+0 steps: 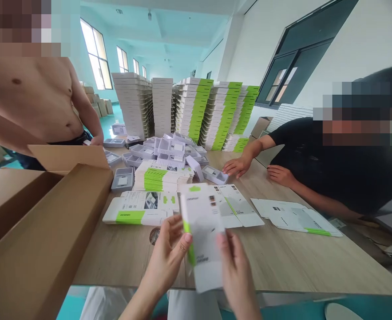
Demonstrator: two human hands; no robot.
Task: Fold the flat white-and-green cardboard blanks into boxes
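- The thin paper box (202,222) is between the two hands, above the bench's near edge. It is long, white and flat-sided, with a green edge and a flap at the bottom.
- The left hand (171,246) curls loosely, thumb and fingers holding the green edge.
- The right hand (234,253) pinches the other edge, thumb in front. It looks blurry.
- The bench (289,262) has wood lines.
- Just past the left hand lie flat cards (132,217), then a card pile (164,180).
- Farther off, hard plastic trays (171,146) lie in a messy heap, before tall box stacks (196,106).
- Left of the hands, a big brown carton (49,226) blocks that side.
- Ahead and right, another person's hand (239,165) reaches a tray.
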